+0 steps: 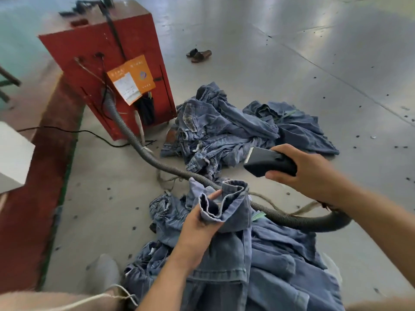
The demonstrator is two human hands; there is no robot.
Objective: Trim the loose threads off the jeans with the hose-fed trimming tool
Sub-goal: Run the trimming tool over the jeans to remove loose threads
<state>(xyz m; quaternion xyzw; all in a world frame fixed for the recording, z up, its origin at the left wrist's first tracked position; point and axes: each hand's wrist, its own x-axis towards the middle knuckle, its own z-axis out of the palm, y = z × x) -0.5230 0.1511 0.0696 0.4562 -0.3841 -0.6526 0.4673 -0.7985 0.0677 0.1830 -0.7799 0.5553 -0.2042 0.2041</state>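
— How are the hands placed?

— The left hand [199,223] reaches forward from the lower middle, palm turned up, its fingers and thumb curled round the folded hem of a faded blue denim jeans leg [226,212], holding the hem raised so its open end faces the camera. The rest of those jeans hangs down into the crumpled blue denim heap [280,254] in front of the person.

— And the right?

— The right hand [307,173] comes in from the right, forearm stretched across the heap, fingers wrapped round the back of a black wedge-shaped plastic trimming tool [267,161]. Its flat pale blade edge points left, up and away from the raised hem, not touching it.

— Where does the hose go?

— The grey ribbed flexible hose [179,171] curves under the right forearm, passes behind the raised hem, and crosses the pale grey floor [292,52] to a red metal cabinet [107,70].

— Any writing?

— An orange card with a white paper slip [131,80] hangs on the cabinet; the print is too blurred to read.

— Anything else?

— A second pile of blue jeans [229,129] lies beyond the tool, and brown sandals [199,55] sit farther off.
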